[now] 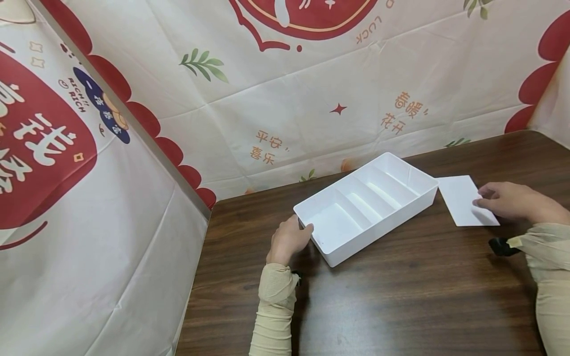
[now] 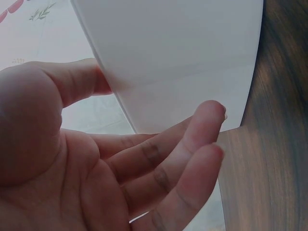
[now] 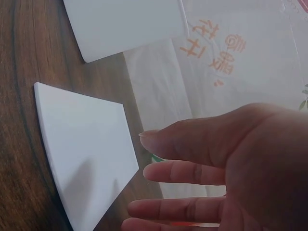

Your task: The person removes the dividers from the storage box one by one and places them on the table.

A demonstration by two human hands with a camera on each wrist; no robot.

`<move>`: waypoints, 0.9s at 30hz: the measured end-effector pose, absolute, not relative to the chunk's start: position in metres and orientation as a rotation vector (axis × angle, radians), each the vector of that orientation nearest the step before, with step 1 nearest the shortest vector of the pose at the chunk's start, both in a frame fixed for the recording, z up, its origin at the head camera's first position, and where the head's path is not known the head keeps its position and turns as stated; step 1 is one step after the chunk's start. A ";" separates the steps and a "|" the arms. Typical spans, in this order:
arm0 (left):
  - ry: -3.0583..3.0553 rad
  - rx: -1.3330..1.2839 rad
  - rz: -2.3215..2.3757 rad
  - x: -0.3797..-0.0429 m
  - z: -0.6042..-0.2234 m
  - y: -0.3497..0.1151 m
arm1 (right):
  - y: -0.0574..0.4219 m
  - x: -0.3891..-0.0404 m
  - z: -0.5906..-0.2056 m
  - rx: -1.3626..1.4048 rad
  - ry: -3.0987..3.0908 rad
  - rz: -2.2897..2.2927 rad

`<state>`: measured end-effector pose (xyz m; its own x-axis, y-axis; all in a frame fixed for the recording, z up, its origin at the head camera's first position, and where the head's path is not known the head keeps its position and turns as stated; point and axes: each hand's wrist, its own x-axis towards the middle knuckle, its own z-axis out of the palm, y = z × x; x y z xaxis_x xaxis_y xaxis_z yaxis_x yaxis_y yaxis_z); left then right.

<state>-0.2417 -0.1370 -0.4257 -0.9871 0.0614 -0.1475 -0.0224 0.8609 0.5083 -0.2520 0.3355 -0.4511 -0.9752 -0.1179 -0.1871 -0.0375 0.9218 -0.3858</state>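
Note:
A white tray (image 1: 336, 222), split by crosswise dividers into several compartments, lies at an angle on the table. At its near-left end, my left hand (image 1: 289, 240) holds the end wall, thumb over the rim; in the left wrist view, the other fingers of the left hand (image 2: 159, 168) reach along the white wall (image 2: 178, 62). To the right of the tray lies a thin flat white panel (image 1: 465, 198). My right hand (image 1: 512, 200) is over the panel's right side, its shadow falling on it. In the right wrist view, the right hand's loosely extended fingers (image 3: 185, 172) are apart from the panel (image 3: 86, 139).
Dark wood-grain tabletop (image 1: 378, 301) carries the tray and panel. A printed white cloth (image 1: 285, 109) hangs behind the table's back edge, and another printed sheet (image 1: 111, 247) closes off the left side. A small black object (image 1: 503, 246) is at the right sleeve's cuff.

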 end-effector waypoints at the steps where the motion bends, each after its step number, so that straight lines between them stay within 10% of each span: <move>1: 2.875 0.031 0.792 -0.242 -0.426 -0.137 | 0.335 -0.252 -0.451 -0.118 2.880 -0.571; 27: 2.882 0.031 0.761 -0.241 -0.426 -0.135 | 0.300 -0.249 -0.420 -0.312 3.047 -0.532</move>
